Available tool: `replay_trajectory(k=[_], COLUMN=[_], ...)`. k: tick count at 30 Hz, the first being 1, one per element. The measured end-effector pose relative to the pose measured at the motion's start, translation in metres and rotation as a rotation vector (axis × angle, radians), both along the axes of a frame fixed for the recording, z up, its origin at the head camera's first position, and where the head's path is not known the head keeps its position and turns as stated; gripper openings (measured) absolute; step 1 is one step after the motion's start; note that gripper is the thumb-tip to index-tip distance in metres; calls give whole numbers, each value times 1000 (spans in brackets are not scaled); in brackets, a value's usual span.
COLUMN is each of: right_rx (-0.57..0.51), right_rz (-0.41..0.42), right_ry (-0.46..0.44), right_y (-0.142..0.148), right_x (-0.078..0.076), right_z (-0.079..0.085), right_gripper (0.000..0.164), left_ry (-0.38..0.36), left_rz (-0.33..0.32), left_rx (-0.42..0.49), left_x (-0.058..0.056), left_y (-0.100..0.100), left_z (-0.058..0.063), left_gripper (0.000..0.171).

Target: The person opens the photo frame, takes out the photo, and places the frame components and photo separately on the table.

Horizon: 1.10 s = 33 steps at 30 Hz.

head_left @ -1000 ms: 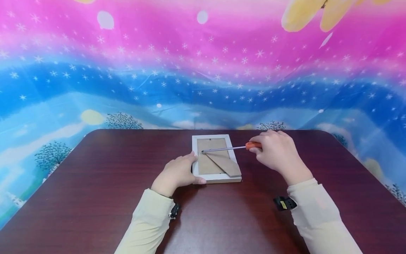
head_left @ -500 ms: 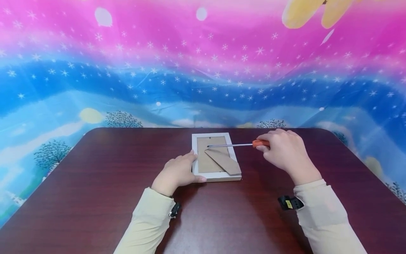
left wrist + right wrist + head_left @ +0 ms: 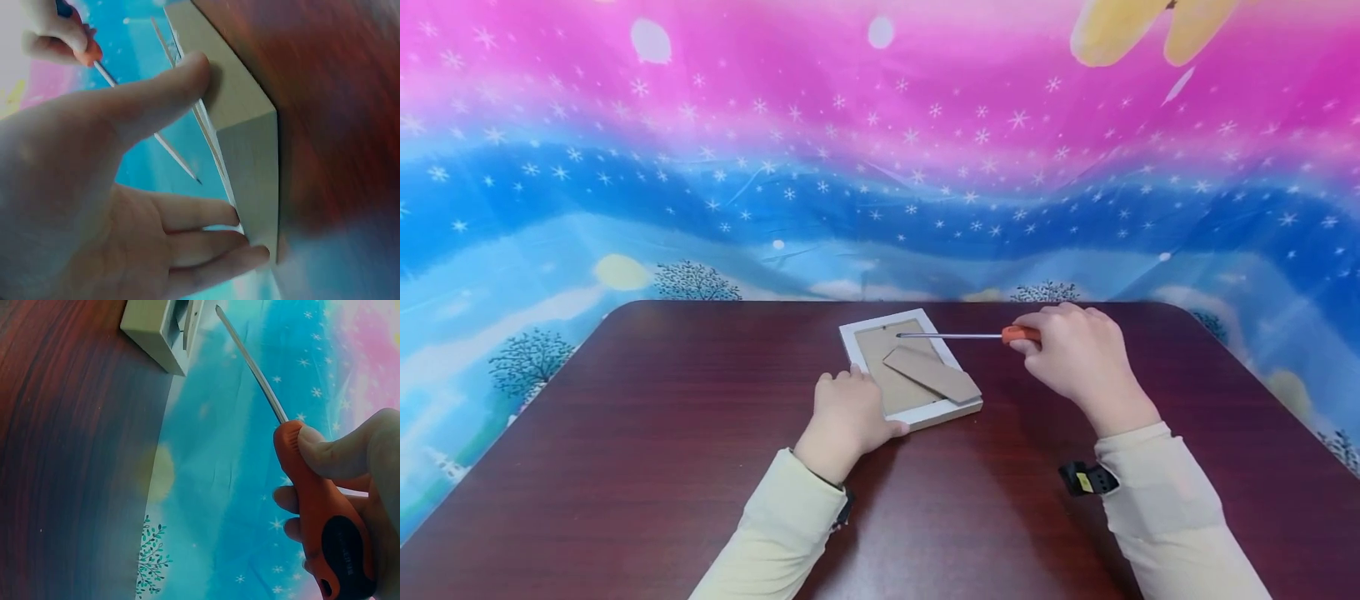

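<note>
A white picture frame (image 3: 917, 413) lies back side up on the table, turned at an angle, with its brown backing board and a cardboard stand (image 3: 936, 375) showing. My left hand (image 3: 850, 417) grips its near left corner, thumb on the near edge and fingers along the left side. In the left wrist view the frame's thick, light wooden edge (image 3: 247, 156) shows close up. My right hand (image 3: 1075, 358) holds a screwdriver (image 3: 312, 481) by its orange and black handle. The shaft points left over the frame, and in the right wrist view its tip is apart from the frame.
The dark red-brown wooden table (image 3: 700, 433) has rounded far corners. A printed backdrop cloth (image 3: 820, 192) in pink and blue with snowflakes hangs right behind its far edge. Black straps (image 3: 1086, 479) sit at the wrists.
My left hand has turned the frame anticlockwise and shifted right with it. The screwdriver has moved right and away from me, its tip leaving the top of the stand.
</note>
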State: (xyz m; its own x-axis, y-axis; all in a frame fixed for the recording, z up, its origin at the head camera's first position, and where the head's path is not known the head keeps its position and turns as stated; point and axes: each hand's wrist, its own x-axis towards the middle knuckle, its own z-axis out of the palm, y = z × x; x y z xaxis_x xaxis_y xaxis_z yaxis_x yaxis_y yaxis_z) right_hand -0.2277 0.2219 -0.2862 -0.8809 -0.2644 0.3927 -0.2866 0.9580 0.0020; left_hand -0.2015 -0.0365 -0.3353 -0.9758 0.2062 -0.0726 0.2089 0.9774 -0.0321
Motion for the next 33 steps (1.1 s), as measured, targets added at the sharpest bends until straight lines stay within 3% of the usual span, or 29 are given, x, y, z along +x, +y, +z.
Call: replay_trajectory(k=[9, 18, 24, 33], right_rx=[-37, -24, -21, -22], right_rz=[-13, -1, 2, 3], right_ry=[6, 12, 14, 38], right_y=[-5, -7, -8, -6], right_x=[-1, -2, -2, -1], right_z=[-1, -1, -3, -4], right_gripper=[20, 19, 20, 18], left_ry=[76, 26, -1, -2], left_rz=[20, -12, -71, -124], left_rx=[-41, 127, 254, 279], left_x=[5, -8, -19, -23], left_y=[7, -22, -42, -46], left_z=[1, 6, -2, -9], left_gripper=[76, 63, 64, 63])
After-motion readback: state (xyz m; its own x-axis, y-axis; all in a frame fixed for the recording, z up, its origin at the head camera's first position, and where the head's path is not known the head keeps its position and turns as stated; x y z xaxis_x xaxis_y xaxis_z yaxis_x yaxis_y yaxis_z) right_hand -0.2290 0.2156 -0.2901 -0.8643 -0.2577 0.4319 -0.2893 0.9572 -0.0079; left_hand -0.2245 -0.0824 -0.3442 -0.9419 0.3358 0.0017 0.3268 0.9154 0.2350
